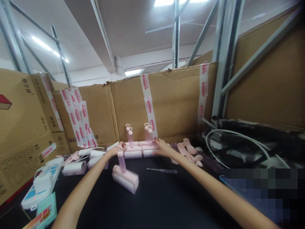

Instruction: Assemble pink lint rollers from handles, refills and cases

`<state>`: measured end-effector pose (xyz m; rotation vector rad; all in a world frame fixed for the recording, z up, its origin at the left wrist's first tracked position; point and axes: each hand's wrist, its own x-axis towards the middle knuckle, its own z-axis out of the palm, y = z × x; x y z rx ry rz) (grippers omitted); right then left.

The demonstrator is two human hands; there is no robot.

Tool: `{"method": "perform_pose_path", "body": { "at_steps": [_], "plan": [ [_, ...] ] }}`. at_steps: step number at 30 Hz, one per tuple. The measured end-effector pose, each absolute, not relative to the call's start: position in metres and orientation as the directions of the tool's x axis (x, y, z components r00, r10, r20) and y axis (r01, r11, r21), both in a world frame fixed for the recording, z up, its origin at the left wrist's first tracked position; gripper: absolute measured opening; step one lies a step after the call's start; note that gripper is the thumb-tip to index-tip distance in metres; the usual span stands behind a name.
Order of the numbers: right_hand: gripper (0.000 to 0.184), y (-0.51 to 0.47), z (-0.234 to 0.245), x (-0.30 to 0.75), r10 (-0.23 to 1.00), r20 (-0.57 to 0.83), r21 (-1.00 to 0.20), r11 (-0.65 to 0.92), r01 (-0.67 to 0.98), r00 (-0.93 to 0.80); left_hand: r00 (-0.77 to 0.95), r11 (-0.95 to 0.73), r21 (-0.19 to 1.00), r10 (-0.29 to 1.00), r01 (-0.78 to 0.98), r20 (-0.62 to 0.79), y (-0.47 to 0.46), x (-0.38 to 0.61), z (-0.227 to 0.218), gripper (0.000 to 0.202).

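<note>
Both hands, left hand (118, 148) and right hand (162, 147), are resting flat and unclenched on upright-handled pink lint rollers (140, 149) lying crosswise along the worktop's (166, 197) far edge.

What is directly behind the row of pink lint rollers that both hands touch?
A taped cardboard wall stands behind the row of pink lint rollers. Its lowest strip is hidden by the rollers and both hands.

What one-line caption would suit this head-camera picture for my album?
Both hands, left hand and right hand, reach a row of pink lint rollers before a cardboard wall.
</note>
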<state>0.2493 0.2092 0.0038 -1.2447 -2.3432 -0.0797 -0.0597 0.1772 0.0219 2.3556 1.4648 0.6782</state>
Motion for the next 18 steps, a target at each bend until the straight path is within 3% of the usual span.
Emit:
{"method": "perform_pose_path", "body": {
  "at_steps": [3, 5, 9, 12, 18],
  "plan": [
    [0.065, 0.187, 0.002, 0.253, 0.733, 0.510, -0.159, 0.594, 0.788, -0.449, 0.313, -0.429, 0.464, 0.898, 0.775, 0.308, 0.164, -0.064, 0.027, 0.034],
    [0.053, 0.166, 0.000, 0.260, 0.696, 0.518, -0.143, 0.643, 0.753, -0.496, 0.291, -0.421, 0.459, 0.899, 0.783, 0.328, 0.145, -0.076, 0.033, 0.034],
    [0.022, 0.122, -0.009, 0.279, 0.607, 0.368, -0.111, 0.781, 0.615, -0.705, 0.400, -0.445, 0.475, 0.895, 0.759, 0.200, 0.087, -0.103, 0.033, 0.050],
    [0.026, 0.100, -0.013, 0.290, 0.605, 0.271, -0.096, 0.791, 0.604, -0.749, 0.485, -0.462, 0.460, 0.871, 0.758, 0.075, 0.053, -0.100, 0.023, 0.074],
    [0.028, 0.067, -0.009, 0.306, 0.632, 0.167, -0.185, 0.774, 0.606, -0.757, 0.430, -0.454, 0.380, 0.890, 0.806, 0.151, 0.065, -0.023, 0.007, 0.066]
  ]
}}
